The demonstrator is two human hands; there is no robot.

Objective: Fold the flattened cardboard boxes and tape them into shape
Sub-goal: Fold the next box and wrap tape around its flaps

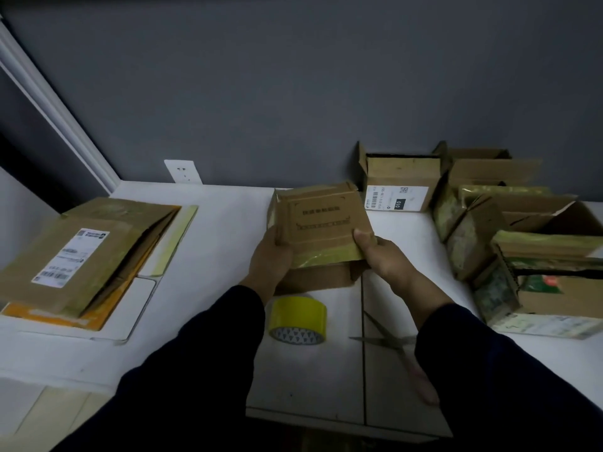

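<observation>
Head view has both hands on it: left hand [270,256] and right hand [383,256] clasp the small box [321,223] over the table [212,256], flaps pressed, so the yellow tape roll [297,319] nearby looks next.

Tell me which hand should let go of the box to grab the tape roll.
Probably left. The tape roll lies right below the left hand; the right hand is farther over, nearer the scissors, and can steady the box.
</observation>
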